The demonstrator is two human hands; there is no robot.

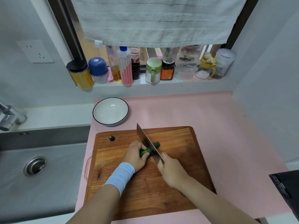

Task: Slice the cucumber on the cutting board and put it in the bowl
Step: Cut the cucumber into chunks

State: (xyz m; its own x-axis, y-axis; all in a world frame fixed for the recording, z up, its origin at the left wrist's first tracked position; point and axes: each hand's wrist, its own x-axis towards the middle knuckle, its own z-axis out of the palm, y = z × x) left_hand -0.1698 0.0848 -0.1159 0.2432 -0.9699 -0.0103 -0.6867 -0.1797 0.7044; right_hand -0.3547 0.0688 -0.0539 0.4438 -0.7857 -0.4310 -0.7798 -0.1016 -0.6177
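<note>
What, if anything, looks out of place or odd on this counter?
Little stands out. A small dark green bit, seemingly a cut-off end, lies alone near the cutting board's far left corner, away from the cucumber the left hand holds under the knife. The bowl holds nothing yet.

Dark green cucumber (144,152) on a reddish-brown cutting board (178,143) with striped wood grain; grey steel knife (144,138). White bowl (110,110) with a thin dark rim, at the far left corner of the plain pink counter mat (210,118). Pale blue wristband (120,175); grey-white towel (153,21) with woven horizontal bands.
</note>
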